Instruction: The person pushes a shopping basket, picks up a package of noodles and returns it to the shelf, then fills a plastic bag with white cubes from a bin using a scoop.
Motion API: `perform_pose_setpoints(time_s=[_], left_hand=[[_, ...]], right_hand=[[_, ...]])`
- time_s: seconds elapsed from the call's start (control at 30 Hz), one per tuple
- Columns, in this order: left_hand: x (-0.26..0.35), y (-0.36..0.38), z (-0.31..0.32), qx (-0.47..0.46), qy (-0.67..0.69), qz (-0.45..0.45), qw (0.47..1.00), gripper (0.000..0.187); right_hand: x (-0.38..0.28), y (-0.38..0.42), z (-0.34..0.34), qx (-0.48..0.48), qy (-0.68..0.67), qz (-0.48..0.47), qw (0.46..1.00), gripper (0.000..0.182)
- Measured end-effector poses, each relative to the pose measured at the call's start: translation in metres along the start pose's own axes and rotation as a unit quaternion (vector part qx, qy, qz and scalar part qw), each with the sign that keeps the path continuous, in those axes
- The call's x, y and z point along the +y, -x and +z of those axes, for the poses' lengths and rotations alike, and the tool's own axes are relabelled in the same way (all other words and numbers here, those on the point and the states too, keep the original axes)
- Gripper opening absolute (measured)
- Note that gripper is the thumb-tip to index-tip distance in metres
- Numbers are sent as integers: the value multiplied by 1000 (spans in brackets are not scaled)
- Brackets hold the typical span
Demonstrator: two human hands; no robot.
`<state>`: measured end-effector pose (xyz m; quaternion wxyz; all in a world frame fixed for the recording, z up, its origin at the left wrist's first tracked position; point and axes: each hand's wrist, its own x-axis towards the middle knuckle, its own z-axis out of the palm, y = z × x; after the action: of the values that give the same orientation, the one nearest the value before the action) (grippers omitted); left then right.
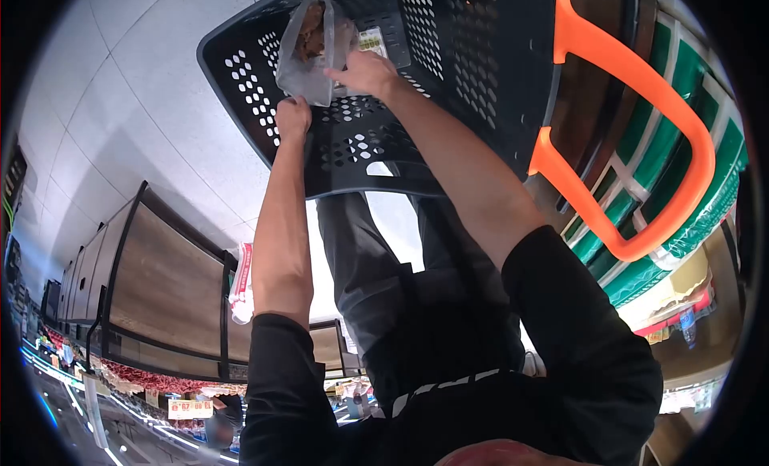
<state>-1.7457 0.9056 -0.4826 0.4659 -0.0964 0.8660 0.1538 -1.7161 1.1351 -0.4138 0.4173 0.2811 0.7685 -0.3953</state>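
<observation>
A clear plastic bag [318,88] with brown, lumpy contents [312,32] lies inside a dark shopping basket [473,170] that has holes in its walls. My left hand [294,118] is closed on the near left corner of the bag. From the right, my right hand [367,72] grips the bag's side, its thumb and fingers bent against the plastic. A small pack with a white and yellow-green label [372,42] sits just beyond my right hand, partly covered by it.
The basket's orange handle [695,146] hangs out to the right, in front of green-and-white packages [641,174]. Pale floor tiles [136,90] spread to the left. A brown-panelled display stand [168,278] and a red-and-white packet [241,282] are at lower left.
</observation>
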Motion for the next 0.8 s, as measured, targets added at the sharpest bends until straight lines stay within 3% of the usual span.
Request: perform_pose_setpoints(time_s=[0.13, 0.3, 0.5, 0.8], left_hand=[[6, 16, -4, -33, -53, 32, 998, 33], [33, 49, -14, -97, 36, 165, 981, 33], [48, 62, -13, -86, 49, 137, 986, 32], [63, 72, -30, -64, 52, 126, 989, 33]], right_hand=[[-9, 7, 12, 11, -8, 17, 1000, 60], [-16, 10, 11, 45, -9, 15, 999, 48], [4, 3, 4, 40, -8, 44, 998, 38], [39, 29, 20, 26, -45, 72, 996, 40]])
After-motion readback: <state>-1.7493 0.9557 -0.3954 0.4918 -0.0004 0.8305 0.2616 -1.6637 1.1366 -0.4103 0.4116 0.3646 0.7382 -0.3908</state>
